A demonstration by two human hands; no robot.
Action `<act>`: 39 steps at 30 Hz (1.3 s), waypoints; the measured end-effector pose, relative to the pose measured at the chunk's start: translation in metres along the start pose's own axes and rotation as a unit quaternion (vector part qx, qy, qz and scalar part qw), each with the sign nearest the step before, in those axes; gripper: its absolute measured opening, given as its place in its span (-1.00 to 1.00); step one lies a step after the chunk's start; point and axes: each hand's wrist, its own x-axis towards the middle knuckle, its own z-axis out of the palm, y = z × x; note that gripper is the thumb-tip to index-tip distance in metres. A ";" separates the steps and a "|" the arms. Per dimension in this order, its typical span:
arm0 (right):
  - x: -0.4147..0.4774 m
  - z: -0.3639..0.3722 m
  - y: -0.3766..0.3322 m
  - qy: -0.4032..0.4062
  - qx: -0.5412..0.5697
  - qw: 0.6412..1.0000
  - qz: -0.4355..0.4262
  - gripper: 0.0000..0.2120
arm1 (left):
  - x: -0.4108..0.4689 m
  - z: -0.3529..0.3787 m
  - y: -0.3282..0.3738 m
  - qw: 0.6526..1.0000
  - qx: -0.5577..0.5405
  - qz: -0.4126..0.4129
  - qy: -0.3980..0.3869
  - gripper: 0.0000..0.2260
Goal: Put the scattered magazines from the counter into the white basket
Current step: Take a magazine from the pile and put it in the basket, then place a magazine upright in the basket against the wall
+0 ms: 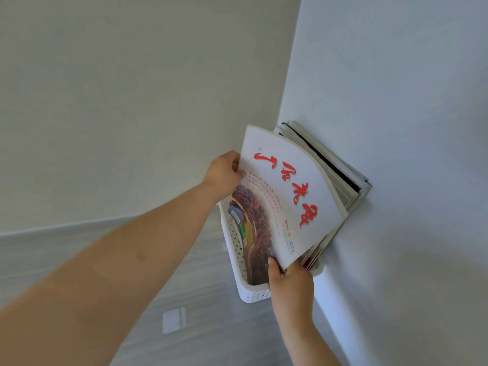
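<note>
Left hand [224,174] grip: fingers are pinching the upper edge of the white magazine [287,196] with red lettering.
Right hand [290,283] grip: thumb and fingers are clamping its lower corner.
Magazine: tilting, its lower part reaching into the white basket [254,294], leaning on other magazines [343,180].
Basket: sitting on the grey floor [211,326], against a pale wall [396,128].

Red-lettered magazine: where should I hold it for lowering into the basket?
Pinch opposite edges, as left hand and right hand do, coming from the room side: the magazine is thin and bowing, with the stack and wall behind it.
</note>
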 end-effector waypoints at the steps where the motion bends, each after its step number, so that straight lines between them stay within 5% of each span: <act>1: 0.000 0.000 0.000 0.007 -0.001 1.000 -0.005 -0.79 | 0.000 0.003 -0.002 1.000 -0.006 -0.008 0.002 -0.80; 6: 0.007 -0.006 0.002 0.029 -0.009 0.999 -0.025 -0.83 | 0.004 0.013 -0.008 0.998 -0.035 -0.046 0.002 -0.73; 11: 0.014 -0.013 0.002 0.053 -0.045 0.996 -0.054 -0.78 | -0.011 0.031 -0.015 0.987 -0.098 -0.077 -0.105 -0.40; 17: 0.014 -0.023 0.007 0.095 -0.059 0.993 -0.032 -0.78 | -0.022 0.052 -0.021 0.978 -0.074 -0.069 -0.182 -0.41; 24: 0.002 -0.032 0.010 0.069 -0.029 0.997 -0.012 -0.90 | -0.040 0.038 -0.027 0.981 -0.058 -0.071 -0.173 -0.54; 30: -0.031 -0.036 -0.002 0.076 -0.005 0.997 -0.005 -0.79 | -0.090 -0.014 -0.047 0.991 -0.030 -0.069 -0.108 -0.76; 39: -0.126 0.022 -0.058 -0.106 -0.052 0.986 -0.120 -0.75 | -0.237 -0.142 -0.147 0.991 -0.026 -0.128 0.000 -0.82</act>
